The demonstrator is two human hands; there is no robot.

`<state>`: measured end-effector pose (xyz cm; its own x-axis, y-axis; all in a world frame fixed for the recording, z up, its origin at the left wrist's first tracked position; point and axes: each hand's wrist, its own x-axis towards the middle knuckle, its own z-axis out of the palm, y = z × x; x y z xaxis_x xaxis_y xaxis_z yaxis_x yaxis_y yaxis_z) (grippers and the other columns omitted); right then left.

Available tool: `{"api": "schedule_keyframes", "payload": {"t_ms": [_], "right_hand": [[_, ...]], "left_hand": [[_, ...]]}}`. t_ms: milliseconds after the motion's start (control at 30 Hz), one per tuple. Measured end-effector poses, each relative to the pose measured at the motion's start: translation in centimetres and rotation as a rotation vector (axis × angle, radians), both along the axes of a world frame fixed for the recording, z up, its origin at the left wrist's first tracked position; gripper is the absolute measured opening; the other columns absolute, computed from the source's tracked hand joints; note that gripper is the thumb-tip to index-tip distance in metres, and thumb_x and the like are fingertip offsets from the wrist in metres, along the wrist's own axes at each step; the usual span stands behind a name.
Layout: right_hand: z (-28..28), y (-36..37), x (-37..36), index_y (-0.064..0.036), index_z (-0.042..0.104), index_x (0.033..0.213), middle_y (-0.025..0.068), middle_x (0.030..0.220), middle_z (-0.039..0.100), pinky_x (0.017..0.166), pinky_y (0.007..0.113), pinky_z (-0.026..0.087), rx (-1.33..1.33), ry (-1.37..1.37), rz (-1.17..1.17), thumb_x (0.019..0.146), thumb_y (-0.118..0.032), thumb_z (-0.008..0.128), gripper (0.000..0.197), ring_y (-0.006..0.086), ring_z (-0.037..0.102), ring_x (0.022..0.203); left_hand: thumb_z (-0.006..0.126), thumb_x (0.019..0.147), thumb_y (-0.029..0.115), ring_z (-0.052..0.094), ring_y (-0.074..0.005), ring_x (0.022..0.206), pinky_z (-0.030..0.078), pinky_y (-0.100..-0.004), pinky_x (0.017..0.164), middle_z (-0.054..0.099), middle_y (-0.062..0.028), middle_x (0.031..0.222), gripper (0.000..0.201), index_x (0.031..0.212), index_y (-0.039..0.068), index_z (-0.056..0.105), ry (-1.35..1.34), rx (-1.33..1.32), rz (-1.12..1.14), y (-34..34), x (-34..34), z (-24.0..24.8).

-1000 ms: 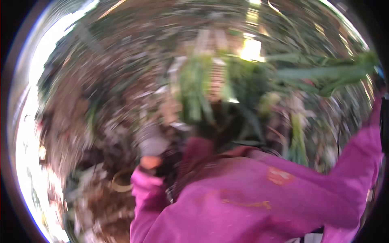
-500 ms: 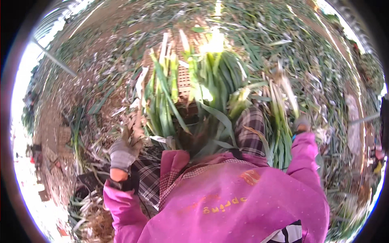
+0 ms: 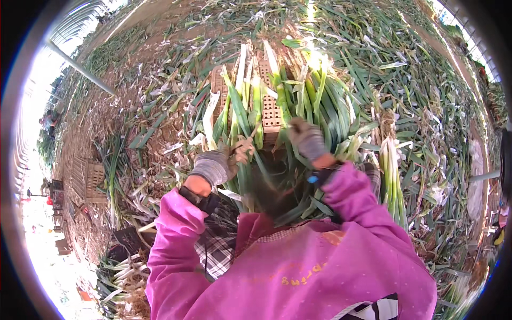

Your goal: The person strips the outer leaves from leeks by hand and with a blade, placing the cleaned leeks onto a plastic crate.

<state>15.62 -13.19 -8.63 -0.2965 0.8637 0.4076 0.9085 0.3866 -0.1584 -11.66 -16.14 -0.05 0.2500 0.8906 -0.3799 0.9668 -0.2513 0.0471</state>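
My left hand point(image 3: 214, 165), in a grey knit glove, is closed at the left edge of the leek pile. A crumpled tan piece point(image 3: 244, 149) pokes from its fingers; its kind is unclear. My right hand point(image 3: 308, 140), gloved alike, is over the middle of the pile, its fingers curled and smeared by motion. Between and beyond both hands lie green leeks point(image 3: 336, 109) with pale stems pointing away from me, across a tan slotted plastic crate point(image 3: 272, 114). A separate bunch of leeks point(image 3: 392, 173) rests by my right thigh, touched by neither hand.
Loose leaves and trimmings point(image 3: 176, 80) cover the ground all round. Another tan crate point(image 3: 88, 178) stands at the far left. More leeks with roots point(image 3: 125, 282) lie at the lower left near a dark box point(image 3: 130, 240). A metal pole point(image 3: 80, 66) slants in at the upper left.
My right hand has left the bunch at the right and moved left over the pile. My left hand has moved right and a little up, the tan piece with it.
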Motion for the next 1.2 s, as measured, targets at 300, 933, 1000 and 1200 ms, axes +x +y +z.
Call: {"api": "schedule_keyframes", "payload": {"t_ms": [300, 933, 1000, 1200], "right_hand": [[-5.8, 8.2, -9.4, -0.0067, 0.04, 0.13, 0.0182, 0.129, 0.047, 0.093, 0.038, 0.044, -0.569, 0.197, -0.42, 0.08, -0.034, 0.059, 0.06, 0.026, 0.05, 0.115], [-2.5, 0.6, -5.8, 0.0041, 0.041, 0.122, 0.0267, 0.095, 0.061, 0.08, 0.041, 0.048, -0.866, 0.419, -0.303, 0.067, -0.027, 0.063, 0.067, 0.0383, 0.061, 0.09], [-3.2, -0.1, -5.2, 0.0051, 0.037, 0.126, 0.0258, 0.099, 0.061, 0.081, 0.041, 0.049, -0.892, 0.373, -0.308, 0.068, -0.029, 0.063, 0.072, 0.0365, 0.061, 0.093], [-4.2, -1.3, -3.6, 0.0048, 0.036, 0.129, 0.0247, 0.105, 0.06, 0.085, 0.042, 0.048, -0.94, 0.289, -0.293, 0.071, -0.032, 0.06, 0.073, 0.0344, 0.06, 0.097]], "left_hand": [[0.055, 0.078, 0.042, 0.063, -0.0367, 0.079, 0.048, -0.0468, 0.073, 0.065, -0.0203, 0.081, 0.048, 0.109, 0.006, 0.05, -0.035, -0.025, 0.045, 1.7, 0.8, -0.2], [0.052, 0.078, 0.039, 0.061, -0.0387, 0.08, 0.048, -0.046, 0.071, 0.063, -0.0236, 0.08, 0.044, 0.097, -0.001, 0.053, -0.12, 0.121, 0.081, 8.2, 5.0, -2.0], [0.05, 0.077, 0.039, 0.061, -0.0387, 0.082, 0.048, -0.0454, 0.073, 0.063, -0.0225, 0.081, 0.046, 0.1, -0.001, 0.054, -0.113, 0.142, 0.073, 10.4, 5.5, -2.1], [0.051, 0.077, 0.042, 0.062, -0.0367, 0.088, 0.048, -0.0439, 0.077, 0.064, -0.0223, 0.091, 0.046, 0.094, 0.001, 0.06, -0.081, 0.132, 0.038, 14.9, 7.1, -3.4]]}}
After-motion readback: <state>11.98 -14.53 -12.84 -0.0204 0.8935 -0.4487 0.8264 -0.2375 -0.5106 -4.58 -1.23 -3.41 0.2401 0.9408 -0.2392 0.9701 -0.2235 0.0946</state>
